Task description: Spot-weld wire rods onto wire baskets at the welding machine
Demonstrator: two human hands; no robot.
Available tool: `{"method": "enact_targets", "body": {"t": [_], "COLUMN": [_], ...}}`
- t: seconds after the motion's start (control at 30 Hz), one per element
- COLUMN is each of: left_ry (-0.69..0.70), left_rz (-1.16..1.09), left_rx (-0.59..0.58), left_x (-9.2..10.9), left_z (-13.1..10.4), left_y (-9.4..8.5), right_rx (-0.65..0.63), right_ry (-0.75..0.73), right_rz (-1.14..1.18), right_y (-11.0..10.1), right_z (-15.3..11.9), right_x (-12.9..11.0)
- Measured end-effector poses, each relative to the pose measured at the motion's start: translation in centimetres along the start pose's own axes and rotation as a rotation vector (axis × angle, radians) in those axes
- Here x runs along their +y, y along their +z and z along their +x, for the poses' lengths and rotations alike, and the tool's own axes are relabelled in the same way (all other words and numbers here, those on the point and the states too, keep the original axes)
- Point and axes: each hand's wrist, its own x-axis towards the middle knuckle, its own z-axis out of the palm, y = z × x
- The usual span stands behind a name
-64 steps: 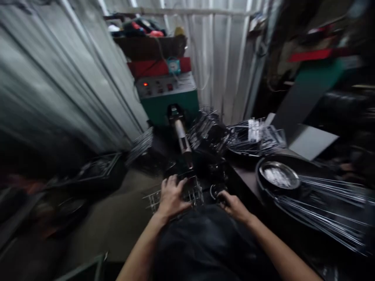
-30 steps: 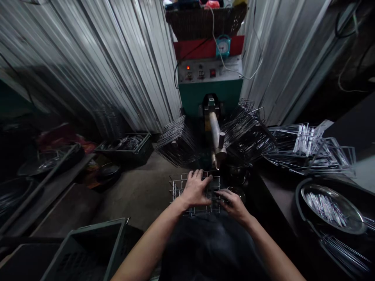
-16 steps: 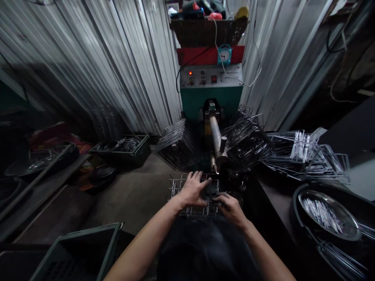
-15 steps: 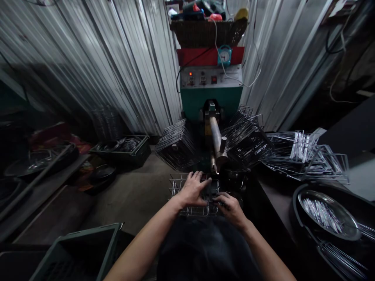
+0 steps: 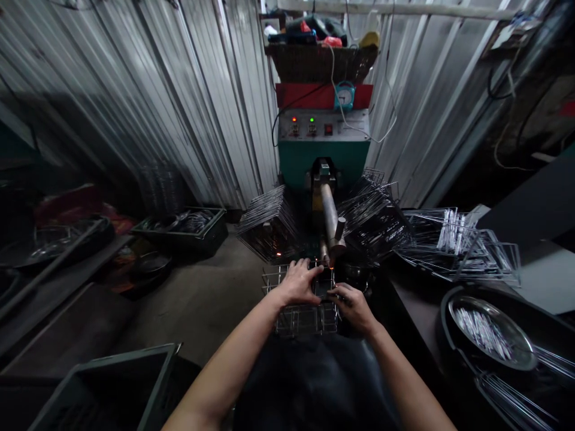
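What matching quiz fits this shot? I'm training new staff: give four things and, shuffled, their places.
Things:
1 wire rack
2 clock
3 metal bowl
4 green crate

Places:
A on the floor at left
B under both hands
C on the bench at right
D on the machine's red panel

Pairs: 1-B, 2-D, 3-C, 4-A

Left hand (image 5: 297, 285) covers the middle of the wire rack (image 5: 305, 311); whether either grip closes on wire is unreadable. Right hand (image 5: 354, 308) fingertips lost in shadow. Crate (image 5: 108, 383) cut by bottom edge. Panel labels (image 5: 323, 127) too small.
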Motion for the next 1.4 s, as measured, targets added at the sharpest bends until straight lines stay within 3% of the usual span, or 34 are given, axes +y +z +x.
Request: {"method": "enact_targets", "body": {"t": [0.17,0.4,0.67,0.93,1.2,1.4], "left_ry": [0.013,-0.037,-0.047,-0.089,-0.052,-0.113], "left_rz": [-0.005,-0.014,-0.006,-0.038,-0.057,-0.134], "left_rx": [0.018,0.002,0.036,0.016,0.028,0.065], "left_x": [-0.2,-1.3,-1.0,-0.8,-0.8,-1.4], "left_z": [0.3,2.8,2.5,2.9,3.1,4.1], "left_y": [-0.3,-1.0,-0.4,-0.4,0.4,0.2], "right_rx": [0.01,0.072,0.091,0.099,0.257,0.276], "right_ry": [-0.018,-0.027,0.028,0.03,0.279,0.277], "right_rz": [-0.047,-0.028,-0.056,-0.029,0.084,0.076], "right_y": [0.4,0.3,0.5,0.1,0.6,0.6], "right_z": [0.0,2.7,1.7,2.5,-0.4,1.3], "right_x": [0.5,1.3,1.0,1.4,1.2,1.9]}}
